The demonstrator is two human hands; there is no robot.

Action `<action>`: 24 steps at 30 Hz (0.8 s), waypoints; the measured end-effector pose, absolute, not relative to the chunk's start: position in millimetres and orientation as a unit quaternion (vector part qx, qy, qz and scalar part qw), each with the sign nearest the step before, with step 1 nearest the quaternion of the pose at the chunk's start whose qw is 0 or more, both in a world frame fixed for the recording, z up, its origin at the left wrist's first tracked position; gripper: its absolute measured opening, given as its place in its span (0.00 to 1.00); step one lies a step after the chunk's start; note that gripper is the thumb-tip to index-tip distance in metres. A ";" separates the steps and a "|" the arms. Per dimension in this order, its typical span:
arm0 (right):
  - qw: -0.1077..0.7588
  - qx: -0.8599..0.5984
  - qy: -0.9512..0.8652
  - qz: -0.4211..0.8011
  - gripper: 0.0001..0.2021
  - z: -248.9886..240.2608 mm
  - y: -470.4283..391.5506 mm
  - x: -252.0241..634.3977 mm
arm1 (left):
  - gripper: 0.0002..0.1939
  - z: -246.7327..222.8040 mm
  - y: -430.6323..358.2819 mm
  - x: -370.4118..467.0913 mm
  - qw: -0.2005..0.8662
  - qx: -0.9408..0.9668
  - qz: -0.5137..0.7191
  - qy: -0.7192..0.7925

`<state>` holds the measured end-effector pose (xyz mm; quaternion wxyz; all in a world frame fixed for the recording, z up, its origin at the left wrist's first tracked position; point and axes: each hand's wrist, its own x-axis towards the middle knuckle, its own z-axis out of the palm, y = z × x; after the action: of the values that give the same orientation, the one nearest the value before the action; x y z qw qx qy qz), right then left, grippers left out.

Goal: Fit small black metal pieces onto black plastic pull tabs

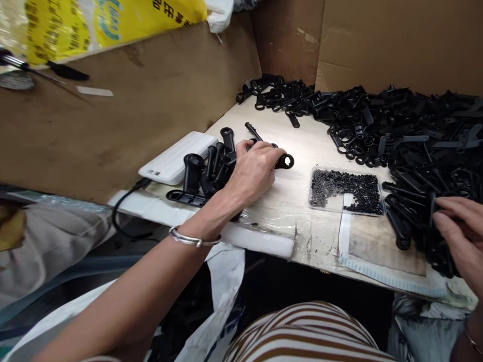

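My left hand is closed over black plastic parts on the left of the worktop. A ring-ended black part sticks out past its fingertips; the palm side is hidden. Beside it lies a small heap of black plastic handles. At the right edge, my right hand has thumb and fingers drawn together at a thin black part, over the near end of a large pile of black parts. Between the hands sits a clear shallow box of tiny black and grey pieces.
A white power-bank-like box with a black cable stands at the left. Cardboard walls close off the back and left sides. A worn cloth-like pad lies at the front edge. A yellow printed bag hangs over the left wall.
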<state>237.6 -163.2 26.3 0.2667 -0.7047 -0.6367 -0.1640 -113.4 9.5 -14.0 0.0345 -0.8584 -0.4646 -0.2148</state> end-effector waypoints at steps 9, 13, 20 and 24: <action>0.184 -0.621 -0.753 0.116 0.11 8.5 -108.8 178.2 | 0.25 4.9 -64.4 -68.5 -0.079 -0.936 -0.152 -0.309; 0.084 -0.619 -0.775 0.096 0.11 5.6 -80.1 162.5 | 0.19 -1.4 -84.2 -50.2 -0.187 -0.945 -0.058 -0.264; -0.024 -0.637 -0.766 0.079 0.12 4.0 -57.7 143.0 | 0.18 -3.6 -81.9 -49.8 -0.220 -0.933 -0.028 -0.282; -0.027 -0.644 -0.761 0.071 0.09 -0.9 -55.4 142.2 | 0.19 -4.3 -83.3 -58.2 -0.242 -0.918 -0.079 -0.304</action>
<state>142.2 -55.4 -0.9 -0.0267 -0.6438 -0.7615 0.0706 -58.2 -83.3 -4.3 -0.2425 -0.9179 -0.3042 -0.0787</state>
